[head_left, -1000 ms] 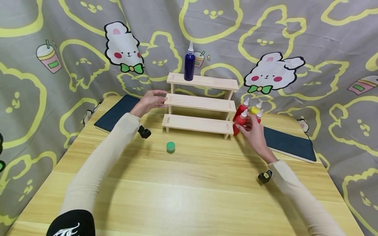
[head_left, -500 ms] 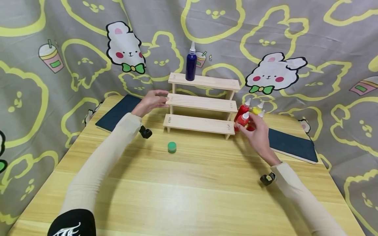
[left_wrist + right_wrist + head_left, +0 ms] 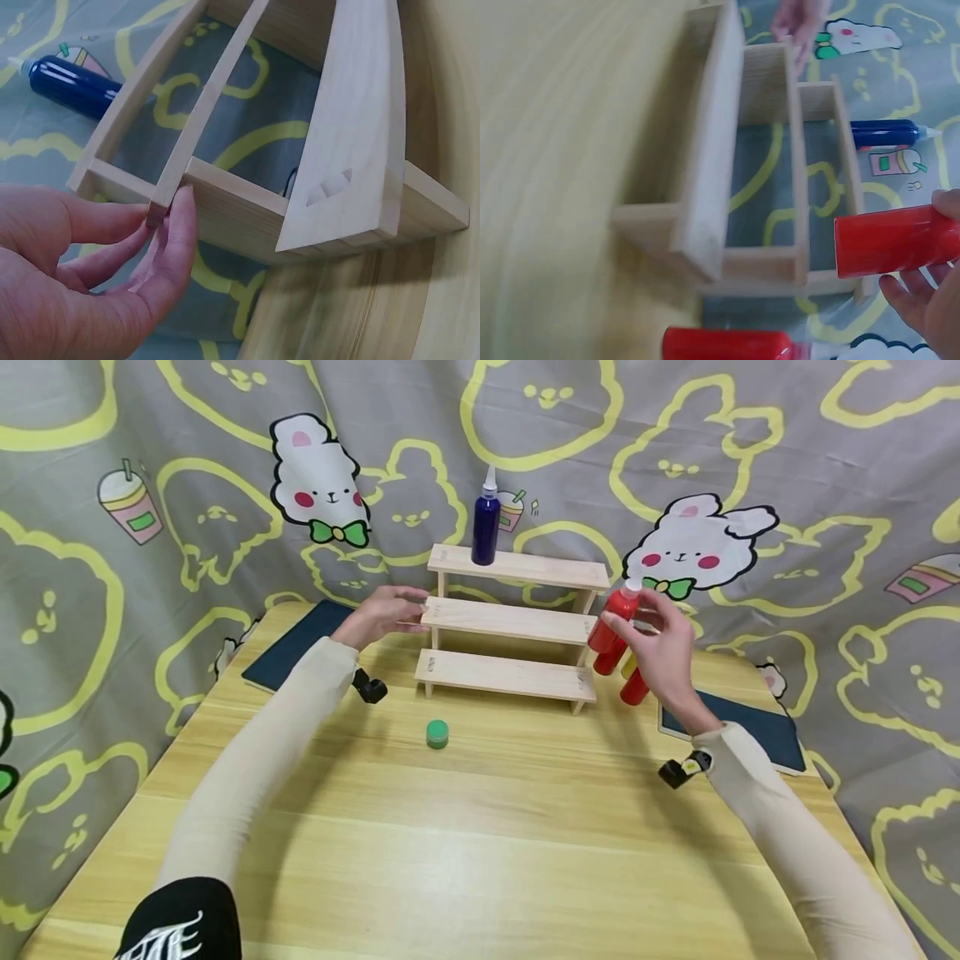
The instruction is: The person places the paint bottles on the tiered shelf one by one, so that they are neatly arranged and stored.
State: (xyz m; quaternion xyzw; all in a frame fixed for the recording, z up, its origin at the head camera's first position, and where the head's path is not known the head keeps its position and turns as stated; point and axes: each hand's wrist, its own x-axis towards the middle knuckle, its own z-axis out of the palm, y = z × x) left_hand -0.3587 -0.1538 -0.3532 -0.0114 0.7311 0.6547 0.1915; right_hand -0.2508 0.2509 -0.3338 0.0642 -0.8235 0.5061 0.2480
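A three-step wooden shelf [image 3: 506, 676] stands at the back of the table. My left hand [image 3: 381, 617] pinches the left end of its middle board [image 3: 214, 101] between thumb and fingers. A red squeeze bottle [image 3: 613, 620] with a white cap is in my right hand [image 3: 666, 647], raised and tilted beside the shelf's right end. In the right wrist view the held bottle [image 3: 889, 241] hangs near the upper boards. Below it, a second red bottle [image 3: 610, 658], a third red bottle [image 3: 634, 688] and a yellow bottle [image 3: 628, 666] stand on the table, partly hidden by my hand.
A dark blue bottle [image 3: 485, 531] stands on the top board, left of centre. A small green-lidded jar [image 3: 437, 734] sits in front of the shelf. Dark boards lie at left [image 3: 296, 647] and right [image 3: 750, 727]. A patterned curtain [image 3: 555, 410] hangs close behind.
My right hand has lifted one red bottle from beside the shelf, up off the table, and tilted it. My left hand stays on the middle board.
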